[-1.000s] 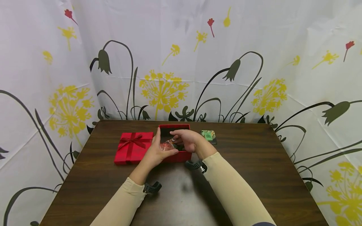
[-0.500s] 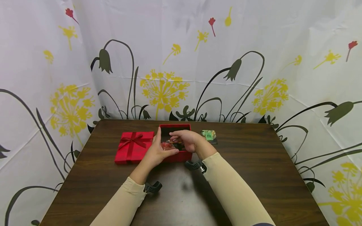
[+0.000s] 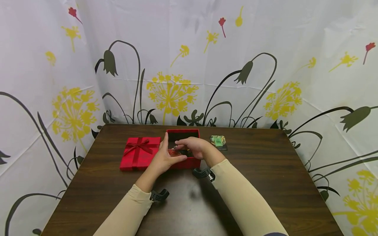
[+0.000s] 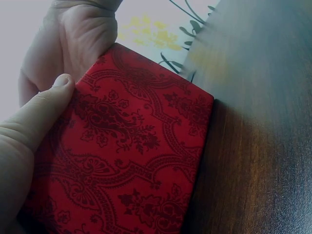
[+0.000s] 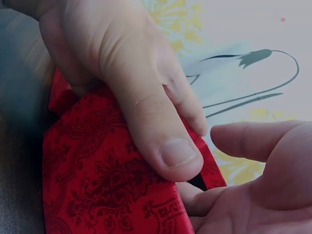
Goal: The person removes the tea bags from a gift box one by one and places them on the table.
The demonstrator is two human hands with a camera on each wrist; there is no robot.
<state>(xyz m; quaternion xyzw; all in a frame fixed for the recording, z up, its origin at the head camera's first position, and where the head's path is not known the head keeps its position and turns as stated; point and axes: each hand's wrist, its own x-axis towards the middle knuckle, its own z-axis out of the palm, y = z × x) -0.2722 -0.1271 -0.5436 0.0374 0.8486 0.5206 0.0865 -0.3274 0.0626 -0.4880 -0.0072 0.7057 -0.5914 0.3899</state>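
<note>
An uncovered red gift box point(image 3: 184, 164) stands on the table, its dark inside partly hidden by both hands. My left hand point(image 3: 162, 159) is at its left side, fingers straight up along the side wall and thumb stretched out over the near rim. My right hand point(image 3: 198, 148) reaches over the box from the right with its fingers inside. A shiny red packet point(image 3: 174, 153) lies in the box beneath those fingers; I cannot tell whether they pinch it. In the right wrist view the right thumb point(image 5: 161, 131) overlaps the patterned near wall.
To the left of the box lies its red lid point(image 3: 140, 154), topped with a ribbon bow. A green and yellow packet on a dark flat piece point(image 3: 218, 141) is on the right. The brown table point(image 3: 265, 170) meets a flower-printed white curtain point(image 3: 189, 65) at its back edge.
The red packet sits lower in the box and shows less than before. My right hand's fingers have moved slightly left over it. The left hand stays in place.
</note>
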